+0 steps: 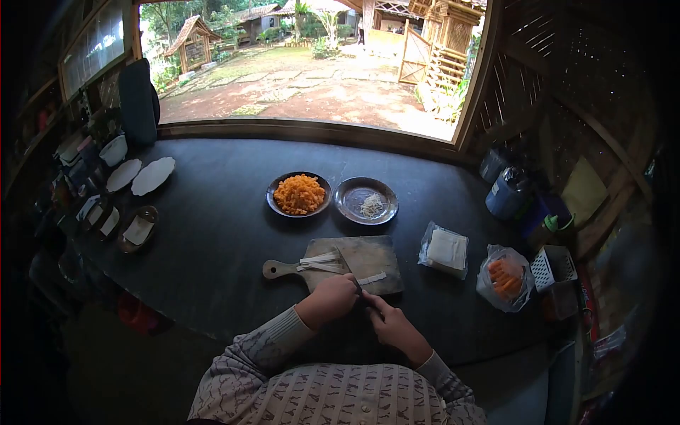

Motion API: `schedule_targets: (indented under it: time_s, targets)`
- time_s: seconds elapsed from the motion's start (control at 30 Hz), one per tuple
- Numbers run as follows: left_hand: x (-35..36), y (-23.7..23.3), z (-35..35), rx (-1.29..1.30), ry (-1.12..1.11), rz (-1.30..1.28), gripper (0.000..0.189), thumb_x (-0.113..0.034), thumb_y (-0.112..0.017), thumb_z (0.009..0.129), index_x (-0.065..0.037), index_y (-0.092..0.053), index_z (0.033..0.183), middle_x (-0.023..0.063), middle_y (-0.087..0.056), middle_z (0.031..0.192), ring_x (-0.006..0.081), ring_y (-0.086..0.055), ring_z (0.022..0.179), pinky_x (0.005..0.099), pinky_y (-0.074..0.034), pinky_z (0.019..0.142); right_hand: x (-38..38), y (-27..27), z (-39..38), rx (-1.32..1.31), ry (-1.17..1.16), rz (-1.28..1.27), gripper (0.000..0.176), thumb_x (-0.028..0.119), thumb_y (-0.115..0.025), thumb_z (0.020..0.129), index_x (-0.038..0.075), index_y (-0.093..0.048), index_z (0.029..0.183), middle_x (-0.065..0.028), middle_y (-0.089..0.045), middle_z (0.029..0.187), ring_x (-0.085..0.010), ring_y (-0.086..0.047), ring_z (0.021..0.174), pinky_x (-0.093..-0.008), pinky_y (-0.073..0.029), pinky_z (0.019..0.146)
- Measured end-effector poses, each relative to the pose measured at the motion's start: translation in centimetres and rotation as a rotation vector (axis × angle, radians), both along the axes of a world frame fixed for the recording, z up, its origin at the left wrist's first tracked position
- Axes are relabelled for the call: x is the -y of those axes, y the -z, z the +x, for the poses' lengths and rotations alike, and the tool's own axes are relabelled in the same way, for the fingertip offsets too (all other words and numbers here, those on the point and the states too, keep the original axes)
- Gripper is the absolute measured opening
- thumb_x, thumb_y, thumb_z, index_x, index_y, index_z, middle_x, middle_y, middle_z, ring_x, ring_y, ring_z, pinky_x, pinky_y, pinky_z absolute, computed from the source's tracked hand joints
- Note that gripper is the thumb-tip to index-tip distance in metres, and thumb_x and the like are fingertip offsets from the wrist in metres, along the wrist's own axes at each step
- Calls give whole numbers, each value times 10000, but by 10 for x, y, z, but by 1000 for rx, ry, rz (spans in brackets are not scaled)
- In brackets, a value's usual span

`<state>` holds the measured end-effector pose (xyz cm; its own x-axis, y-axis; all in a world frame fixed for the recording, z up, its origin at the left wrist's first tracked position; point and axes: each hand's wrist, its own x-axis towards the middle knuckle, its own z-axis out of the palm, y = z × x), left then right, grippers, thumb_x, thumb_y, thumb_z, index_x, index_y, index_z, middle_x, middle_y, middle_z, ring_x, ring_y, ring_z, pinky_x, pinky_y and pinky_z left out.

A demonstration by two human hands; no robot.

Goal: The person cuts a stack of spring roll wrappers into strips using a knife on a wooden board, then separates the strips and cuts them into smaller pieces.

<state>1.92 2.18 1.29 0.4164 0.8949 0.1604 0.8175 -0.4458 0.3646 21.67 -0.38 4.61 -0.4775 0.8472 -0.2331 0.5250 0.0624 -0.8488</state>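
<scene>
A wooden cutting board (386, 249) with a handle lies in front of me. Long pale strips (319, 261) rest on its left half, and a short row of small white cut pieces (372, 278) on its right. A knife (347, 263) points away from me across the board between them. My right hand (394, 326) is closed around the knife's dark handle at the board's near edge. Curled beside the knife, my left hand (331, 300) rests over the near edge of the board; what its fingers grip is hidden.
Behind the board stand a plate of orange shreds (299, 195) and a plate with thin pale shreds (367, 201). To the right are a packet of white sheets (446, 250), a bag of carrots (505, 280) and a white basket (553, 268). White dishes (153, 176) sit far left.
</scene>
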Motion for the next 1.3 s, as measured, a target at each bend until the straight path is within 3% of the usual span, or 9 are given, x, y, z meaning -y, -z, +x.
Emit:
schedule_targets:
  time_s: [0.1, 0.47, 0.7, 0.77, 0.8, 1.07, 1.13, 1.23, 1.3]
  targets:
    - [1, -2, -1, -16, -3, 5, 196, -156, -581, 847, -17, -707, 788, 119, -658, 875, 274, -643, 881, 389, -538, 777, 3, 3, 3, -33, 5, -20, 441, 237, -507, 1003, 168, -462, 1436, -78, -564, 574, -152, -572, 470, -328, -491, 507]
    - [7, -17, 1, -41, -23, -39, 194, -191, -593, 860, -62, -725, 800, 100, -637, 894, 256, -624, 893, 379, -539, 744, 20, -6, 22, -152, 22, -164, 447, 144, -484, 1020, 106, -426, 1461, 19, -477, 542, -60, -436, 427, -258, -384, 423]
    - [2, -14, 0, -53, -41, -102, 203, -170, -582, 867, -17, -711, 836, 128, -637, 914, 285, -639, 893, 398, -534, 782, 13, 3, 15, -99, 26, -121, 452, 206, -514, 1002, 161, -457, 1448, -21, -532, 567, -89, -518, 470, -288, -452, 483]
    - [2, -5, 1, -89, -13, -99, 204, -169, -581, 866, -16, -713, 841, 130, -639, 915, 281, -636, 907, 393, -533, 788, 7, 1, 3, 4, 10, 37, 450, 206, -510, 1000, 179, -458, 1446, -34, -544, 578, -102, -532, 472, -304, -467, 486]
    - [2, -3, 1, -48, -17, -88, 205, -166, -578, 864, -15, -715, 844, 131, -643, 911, 277, -634, 916, 389, -532, 792, 5, -1, 0, -19, 19, -13, 452, 191, -504, 1008, 155, -445, 1455, -3, -501, 551, -75, -491, 460, -263, -428, 468]
    - [2, -4, 0, 0, -12, -29, 198, -145, -566, 859, -14, -712, 835, 130, -653, 905, 274, -633, 910, 398, -531, 800, 8, 0, 13, -150, 3, -93, 465, 181, -507, 1003, 133, -438, 1460, -4, -512, 556, -77, -498, 459, -270, -422, 458]
    - [3, -7, -1, -85, 34, 58, 177, -155, -594, 802, -50, -724, 744, 67, -649, 807, 237, -597, 897, 359, -530, 740, 12, -2, 18, -148, 4, -92, 470, 198, -522, 995, 148, -446, 1457, -6, -513, 554, -84, -513, 462, -278, -439, 465]
    - [0, -2, -2, -95, 63, 91, 178, -152, -589, 799, -59, -725, 732, 57, -655, 798, 222, -586, 916, 353, -528, 746, 16, -2, 22, -140, 16, -117, 464, 187, -522, 998, 130, -451, 1452, -1, -511, 553, -73, -502, 463, -272, -426, 461]
    - [2, -7, -2, -72, 58, 44, 179, -143, -584, 826, -34, -716, 775, 90, -653, 853, 246, -611, 912, 373, -531, 767, 18, -1, 23, -176, 11, -143, 451, 162, -483, 1023, 99, -421, 1465, 9, -502, 554, -58, -470, 452, -248, -384, 443]
